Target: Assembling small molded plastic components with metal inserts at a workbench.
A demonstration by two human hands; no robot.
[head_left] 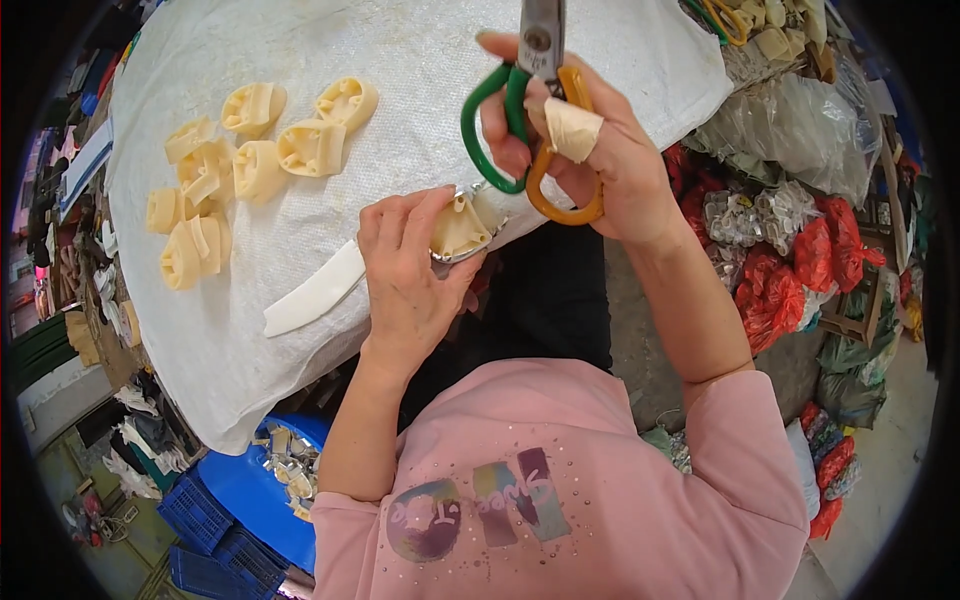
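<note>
My left hand point(412, 275) grips a cream-coloured hollow moulded piece point(462, 228) with a shiny silvery rim, close to the table's near edge. In my right hand point(615, 150) is a pair of scissors point(541, 40) with one green and one orange handle loop; the blades point away from me and their tips are cut off by the picture's top edge. A strip of tan tape point(573, 130) is wrapped on a finger of that hand. Beside my left hand lies a curved white strip point(318, 292). Several similar cream pieces point(258, 170) sit at the table's left.
White woven sheeting point(420, 60) covers the table. A blue tub point(240, 490) with silvery and cream pieces stands below its left edge, by blue crates point(195, 515). To the right are red bags point(770, 300) and clear plastic bags point(790, 140). Another orange-handled tool point(738, 25) lies at the top right.
</note>
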